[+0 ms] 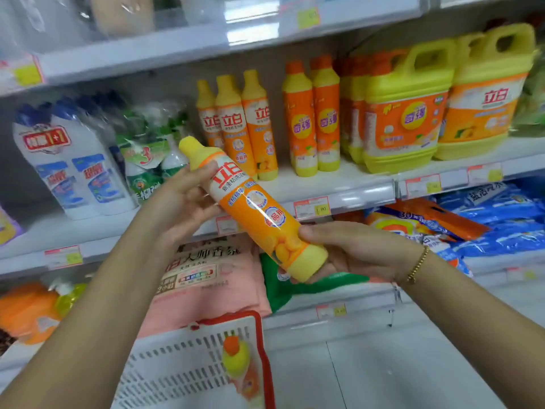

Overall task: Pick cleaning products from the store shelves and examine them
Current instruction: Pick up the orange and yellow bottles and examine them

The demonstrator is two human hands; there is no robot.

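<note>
An orange and yellow dish-soap bottle (253, 208) lies tilted in front of the shelves, yellow cap up to the left, label facing me. My left hand (182, 199) grips its upper part near the neck. My right hand (351, 249) holds its yellow base from below, thumb on the label. More bottles of the same kind (236, 122) stand on the middle shelf (339, 184) behind it.
Orange bottles (312, 119) and big yellow jugs (404, 110) stand to the right on that shelf, white and blue bottles (73, 160) to the left. Bagged powders (206, 276) lie on the shelf below. A white basket with red rim (188, 367) holding one bottle (236, 358) hangs below my arms.
</note>
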